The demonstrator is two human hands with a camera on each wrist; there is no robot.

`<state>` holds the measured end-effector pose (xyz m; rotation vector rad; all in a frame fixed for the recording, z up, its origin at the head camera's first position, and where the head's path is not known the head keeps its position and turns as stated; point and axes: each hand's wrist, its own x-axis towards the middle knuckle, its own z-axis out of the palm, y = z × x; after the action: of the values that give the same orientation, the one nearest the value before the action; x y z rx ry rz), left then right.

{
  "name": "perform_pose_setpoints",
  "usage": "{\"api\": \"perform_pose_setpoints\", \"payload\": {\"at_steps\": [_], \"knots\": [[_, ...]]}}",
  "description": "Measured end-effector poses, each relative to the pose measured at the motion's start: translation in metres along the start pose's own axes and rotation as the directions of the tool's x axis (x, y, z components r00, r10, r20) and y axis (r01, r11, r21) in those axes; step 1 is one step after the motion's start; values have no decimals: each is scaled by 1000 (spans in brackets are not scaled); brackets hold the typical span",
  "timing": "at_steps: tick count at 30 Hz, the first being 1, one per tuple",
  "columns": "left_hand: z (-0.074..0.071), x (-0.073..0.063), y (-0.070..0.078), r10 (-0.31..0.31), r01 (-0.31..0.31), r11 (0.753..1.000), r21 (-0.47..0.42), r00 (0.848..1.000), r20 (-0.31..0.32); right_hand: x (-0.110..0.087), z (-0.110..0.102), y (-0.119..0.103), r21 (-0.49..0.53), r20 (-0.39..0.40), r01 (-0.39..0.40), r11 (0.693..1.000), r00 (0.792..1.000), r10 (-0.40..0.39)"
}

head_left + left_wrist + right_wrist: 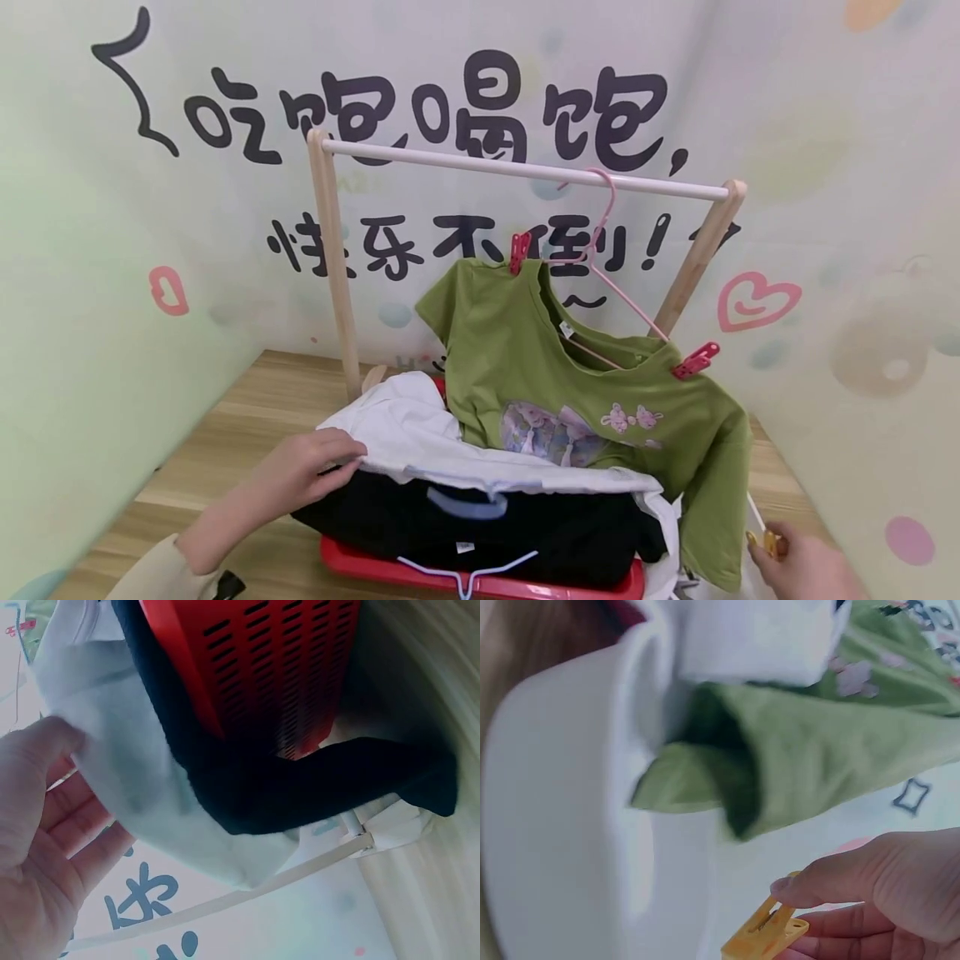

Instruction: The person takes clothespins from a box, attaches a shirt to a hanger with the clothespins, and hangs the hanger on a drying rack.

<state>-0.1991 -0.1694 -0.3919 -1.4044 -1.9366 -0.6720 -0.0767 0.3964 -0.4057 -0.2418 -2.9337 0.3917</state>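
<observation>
My left hand [311,471] pinches the edge of a white garment [401,417] at its left end; in the left wrist view the thumb lies on the cloth with the fingers behind it. Under that garment lies a black garment [562,533], spread over a red basket [337,557]. On the right, my right hand [810,567] holds a yellow clothespin [761,934] between thumb and fingers, beside a white bin [555,810]. A green T-shirt [487,350] hangs tilted from a pink hanger [600,250], with red clothespins [697,361] at its shoulders.
A wooden rack with a white rail [480,165] stands at the back, and the pink hanger hooks on it. At the front, a light-blue hanger [465,579] lies by the black garment. The wooden table [217,450] borders printed walls.
</observation>
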Motion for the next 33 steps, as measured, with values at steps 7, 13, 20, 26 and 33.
{"api": "perform_pose_setpoints", "payload": {"at_steps": [7, 13, 20, 26, 33], "knots": [[-1, 11, -1, -75, 79, 992, 101, 996, -42, -8, -26, -33, 17, -180, -19, 1000, 983, 22], [-1, 17, 0, -121, 127, 985, 114, 991, -57, -15, -40, -67, 76, -351, 92, 993, 934, -60], [0, 17, -2, -149, 156, 982, 108, 986, -68, -15, -49, -122, 121, -438, 283, 952, 875, -204], [0, 20, -1, -155, 161, 983, 93, 986, -67, -13, -45, -158, 164, -513, 412, 896, 811, -279], [-1, 23, -1, -173, 176, 981, 77, 984, -44, -8, -38, -194, 235, -478, 489, 840, 811, -338]]}}
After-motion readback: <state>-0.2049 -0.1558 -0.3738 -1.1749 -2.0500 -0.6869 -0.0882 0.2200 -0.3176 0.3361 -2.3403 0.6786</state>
